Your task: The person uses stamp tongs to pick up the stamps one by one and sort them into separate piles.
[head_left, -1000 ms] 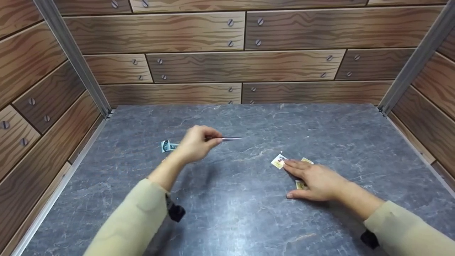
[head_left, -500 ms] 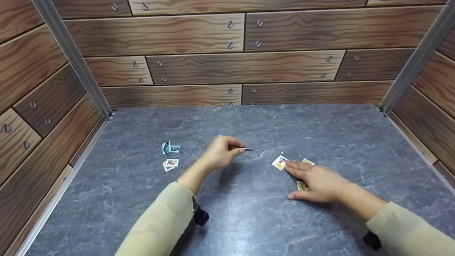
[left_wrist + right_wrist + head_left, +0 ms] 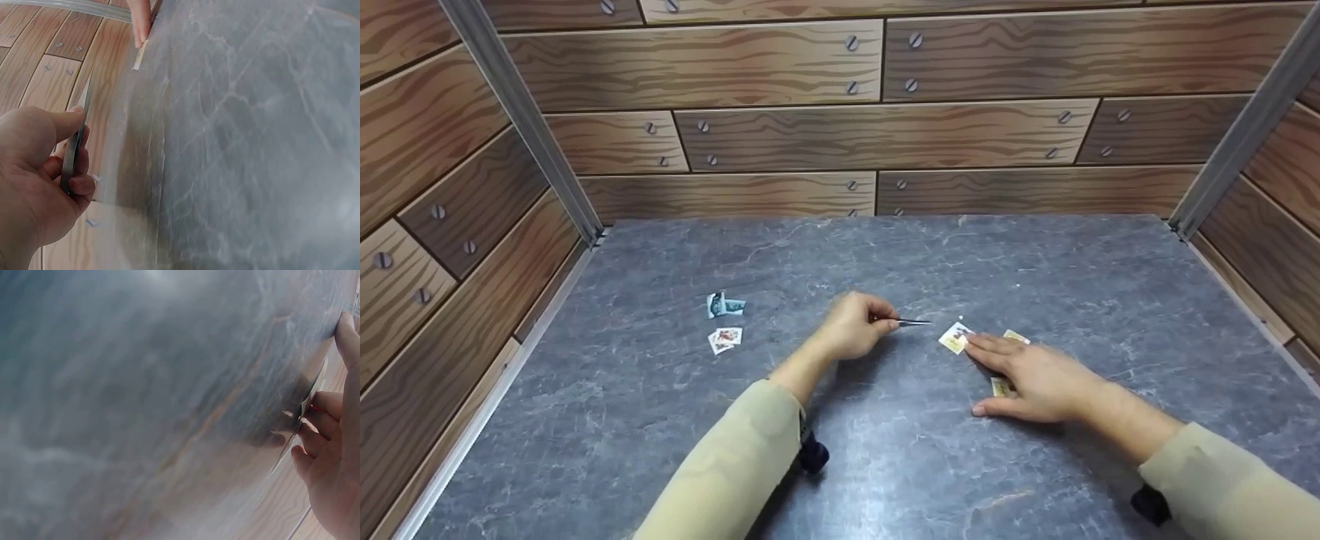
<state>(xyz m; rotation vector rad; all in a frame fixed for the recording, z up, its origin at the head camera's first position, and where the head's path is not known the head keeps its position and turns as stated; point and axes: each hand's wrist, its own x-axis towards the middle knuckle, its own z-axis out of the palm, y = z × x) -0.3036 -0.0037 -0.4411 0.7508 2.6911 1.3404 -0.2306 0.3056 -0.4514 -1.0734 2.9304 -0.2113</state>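
Between the hands [image 3: 861, 326] [image 3: 1044, 381] lies a card [image 3: 955, 337], touching right fingertips [image 3: 976, 345].

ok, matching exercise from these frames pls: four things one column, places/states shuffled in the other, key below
1. left hand
2. right hand
3. teal-printed pieces
4. red-printed cards

A. on the tabletop at left, farther from the back wall than the other group there
B. partly covering yellow-printed cards, thumb apart from fingers
C. at left, nearer the back wall
D. gripping tweezers

Pairs: 1-D, 2-B, 3-C, 4-A
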